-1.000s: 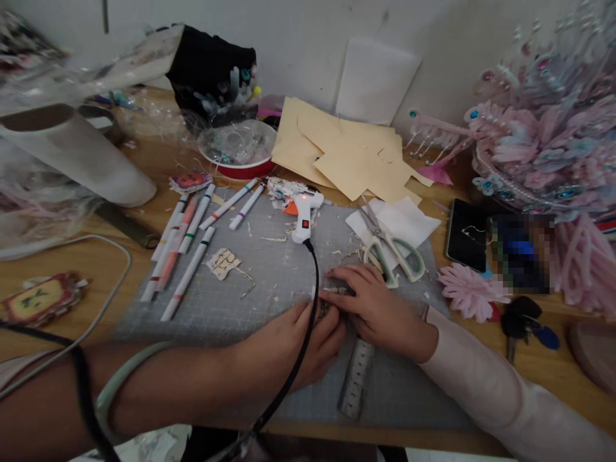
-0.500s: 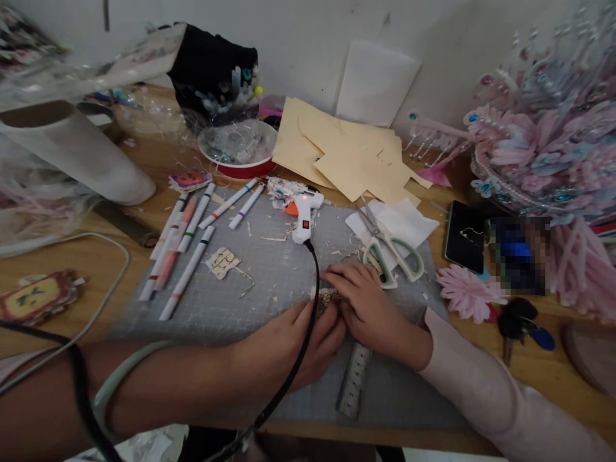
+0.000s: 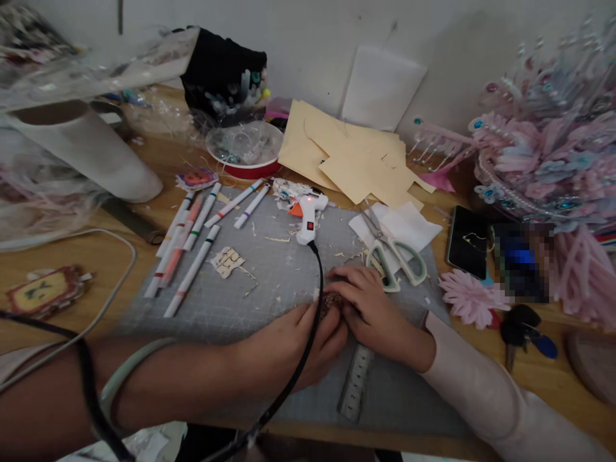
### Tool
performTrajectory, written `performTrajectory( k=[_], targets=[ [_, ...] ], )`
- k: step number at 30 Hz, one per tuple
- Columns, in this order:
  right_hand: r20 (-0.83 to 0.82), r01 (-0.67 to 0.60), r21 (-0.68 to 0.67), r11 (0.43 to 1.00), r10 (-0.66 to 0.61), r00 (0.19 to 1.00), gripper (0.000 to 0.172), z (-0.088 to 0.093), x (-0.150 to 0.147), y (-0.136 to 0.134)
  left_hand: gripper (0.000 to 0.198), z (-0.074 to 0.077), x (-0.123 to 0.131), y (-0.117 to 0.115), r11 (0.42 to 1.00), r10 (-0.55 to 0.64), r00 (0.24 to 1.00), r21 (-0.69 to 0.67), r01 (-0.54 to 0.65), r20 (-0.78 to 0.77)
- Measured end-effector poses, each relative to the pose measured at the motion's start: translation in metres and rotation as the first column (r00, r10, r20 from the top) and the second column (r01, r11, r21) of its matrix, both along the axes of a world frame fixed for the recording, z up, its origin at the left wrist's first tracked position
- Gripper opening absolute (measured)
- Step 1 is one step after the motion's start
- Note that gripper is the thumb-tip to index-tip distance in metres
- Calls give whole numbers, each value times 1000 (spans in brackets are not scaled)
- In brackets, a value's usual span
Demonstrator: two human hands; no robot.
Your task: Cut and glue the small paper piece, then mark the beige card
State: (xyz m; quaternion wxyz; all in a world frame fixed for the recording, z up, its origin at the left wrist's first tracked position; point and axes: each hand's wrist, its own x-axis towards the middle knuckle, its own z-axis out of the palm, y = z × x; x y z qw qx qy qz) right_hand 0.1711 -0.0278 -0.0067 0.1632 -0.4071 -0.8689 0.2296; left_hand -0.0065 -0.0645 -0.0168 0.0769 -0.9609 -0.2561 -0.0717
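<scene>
Both hands meet near the front middle of a grey cutting mat (image 3: 269, 282). My left hand (image 3: 289, 350) has its fingers curled round a small brown patterned piece (image 3: 331, 301). My right hand (image 3: 373, 311) presses down on the same piece from the right, fingers bent together. A black cord (image 3: 315, 301) from the white glue gun (image 3: 308, 215) crosses over my left hand. A metal ruler (image 3: 355, 384) lies just below my right hand. My left wrist wears a pale green bangle (image 3: 118, 378).
Several marker pens (image 3: 192, 247) lie on the mat's left side beside a small cut paper scrap (image 3: 228, 262). Scissors (image 3: 392, 247) rest on white paper at the right. Behind them lie tan paper sheets (image 3: 351, 157), a red bowl (image 3: 245, 151), a phone (image 3: 464, 240) and pink flowers (image 3: 543, 160).
My right hand has slid a little left and nearer over the small piece. The view has shifted slightly. My left hand stays in place.
</scene>
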Motion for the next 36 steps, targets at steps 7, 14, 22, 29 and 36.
performTrajectory(
  k=[7, 14, 22, 29, 36],
  targets=[
    [-37, -37, 8, 999, 38, 999, 36, -1, 2, 1, 29, 3, -1, -1, 999, -12, 1000, -35, 11, -22],
    [-79, -7, 25, 1000, 9, 997, 36, -2, 1, 0, 31, 4, 0, 0, 1000, -19, 999, -25, 18, -44],
    [-16, -98, 58, 993, 99, 995, 35, -3, 5, 2, 35, 1, -2, 0, 999, 13, 1000, -39, -13, -14],
    [13, -4, 35, 999, 4, 1000, 37, -1, -3, 1, 50, 1, -5, 2, 1000, 1, 995, -13, 0, 101],
    [91, -41, 24, 999, 39, 995, 30, 3, -5, 0, 47, 6, -7, 4, 1000, -31, 997, 10, 30, 75]
  ],
)
